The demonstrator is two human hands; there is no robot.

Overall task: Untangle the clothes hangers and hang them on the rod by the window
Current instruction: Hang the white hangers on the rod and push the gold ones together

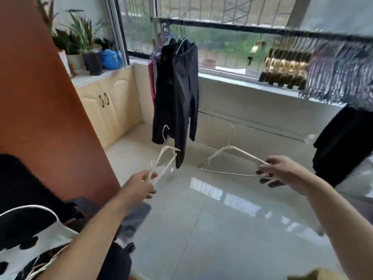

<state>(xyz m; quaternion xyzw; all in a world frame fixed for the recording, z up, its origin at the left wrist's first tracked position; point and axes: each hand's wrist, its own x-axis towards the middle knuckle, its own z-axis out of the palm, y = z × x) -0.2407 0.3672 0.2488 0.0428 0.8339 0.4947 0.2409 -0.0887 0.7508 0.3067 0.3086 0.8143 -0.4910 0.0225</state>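
A person holds 2 white hangers apart above the tiled floor (201, 229), facing the window. The left hand (141, 185) grips the left hanger (164, 160) by its lower end, fingers curled round it, hook up. The right hand (282, 171) pinches the right hanger (228, 158) at one shoulder tip (hook also up). Beyond them the rod (242, 27) crosses the window, carrying a dark garment (177, 93) and blurred striped clothing (339, 67). More hangers (40, 267) lie at lower left.
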